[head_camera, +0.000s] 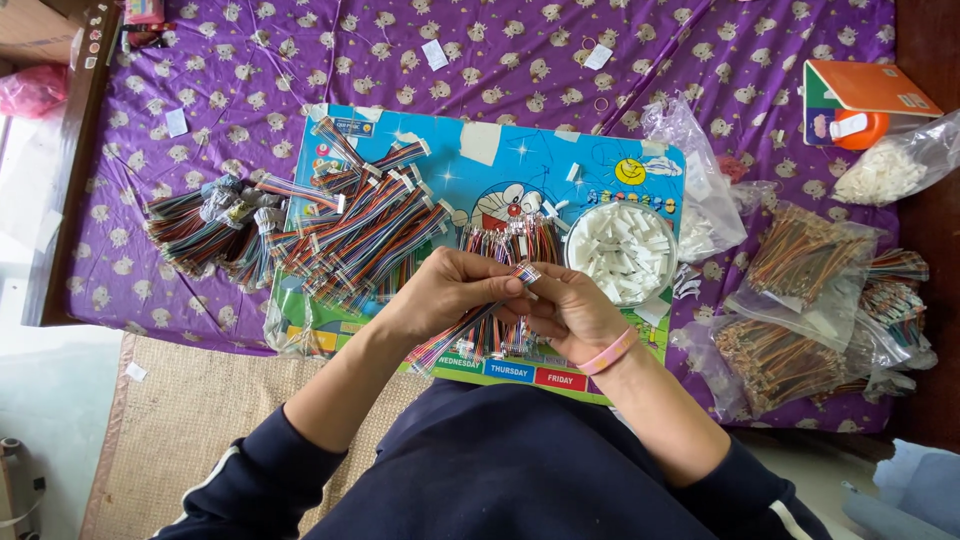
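Both hands meet over the blue cartoon picture board (480, 160), just left of its round bowl of white plastic connectors (620, 252). The left hand (450, 292) and right hand (565, 310) pinch one thin multicoloured ribbon cable (462, 330), its long axis slanting from the fingertips down-left.

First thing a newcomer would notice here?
Both hands, left hand and right hand, meet at the centre, pinching one multicoloured ribbon cable over a bright blue cartoon board. To their left sprawls a big cable pile; to the right stands a round bowl of white connectors.
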